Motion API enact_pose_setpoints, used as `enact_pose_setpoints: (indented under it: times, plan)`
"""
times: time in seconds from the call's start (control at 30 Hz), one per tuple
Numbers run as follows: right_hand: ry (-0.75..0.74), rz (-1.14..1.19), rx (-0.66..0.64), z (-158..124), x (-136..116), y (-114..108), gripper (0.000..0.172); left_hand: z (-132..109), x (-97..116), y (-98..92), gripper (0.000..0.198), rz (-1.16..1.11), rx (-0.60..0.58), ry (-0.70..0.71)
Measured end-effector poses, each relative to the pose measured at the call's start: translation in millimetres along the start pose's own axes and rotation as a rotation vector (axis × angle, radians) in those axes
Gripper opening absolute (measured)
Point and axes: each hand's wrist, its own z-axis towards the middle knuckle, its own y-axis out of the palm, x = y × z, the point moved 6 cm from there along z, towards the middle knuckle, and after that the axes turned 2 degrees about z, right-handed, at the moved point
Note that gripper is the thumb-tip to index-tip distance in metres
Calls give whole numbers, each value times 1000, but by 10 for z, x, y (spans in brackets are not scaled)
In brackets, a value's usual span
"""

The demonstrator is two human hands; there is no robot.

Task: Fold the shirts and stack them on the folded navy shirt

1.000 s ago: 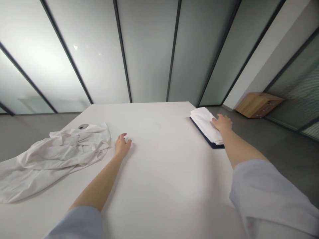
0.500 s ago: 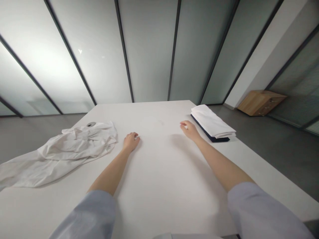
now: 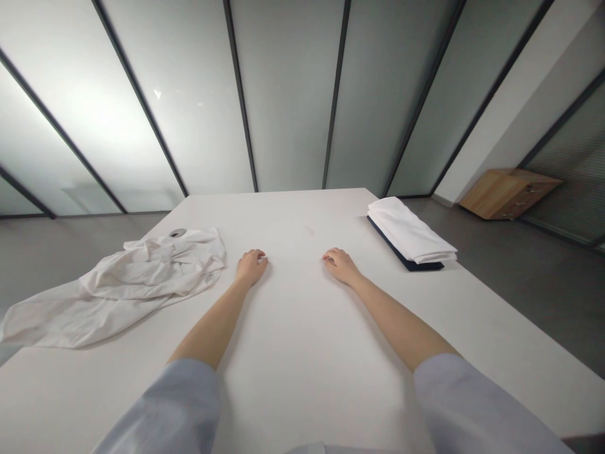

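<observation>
Crumpled white cloth [image 3: 154, 274] beside left hand [image 3: 251, 267]; right hand [image 3: 341, 266] farther right (both loosely curled, unclosed).

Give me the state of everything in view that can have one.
Left hand: loosely curled, nothing visibly held
Right hand: loosely curled, nothing visibly held
Left-side white cloth: crumpled, spread out
Right-side white cloth: folded
Dark item: mostly covered by the folded cloth
Wooden cabinet: seemingly shut

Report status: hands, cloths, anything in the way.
Left hand and right hand at the table, loosely curled, nothing visibly held. Crumpled white cloth left of both. Folded white cloth right, atop dark item. Neither cloth between hands.
</observation>
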Motion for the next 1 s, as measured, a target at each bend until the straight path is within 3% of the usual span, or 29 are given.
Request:
enact_pose_setpoints:
  times: [0.83,1.0]
  plan:
    - [11,-2,1,4,20,13,23,-1,6,20,28,-14,-19,-5]
    - [16,-5,-5,-1,27,14,21,-4,-33,-143,35,49,24,-49]
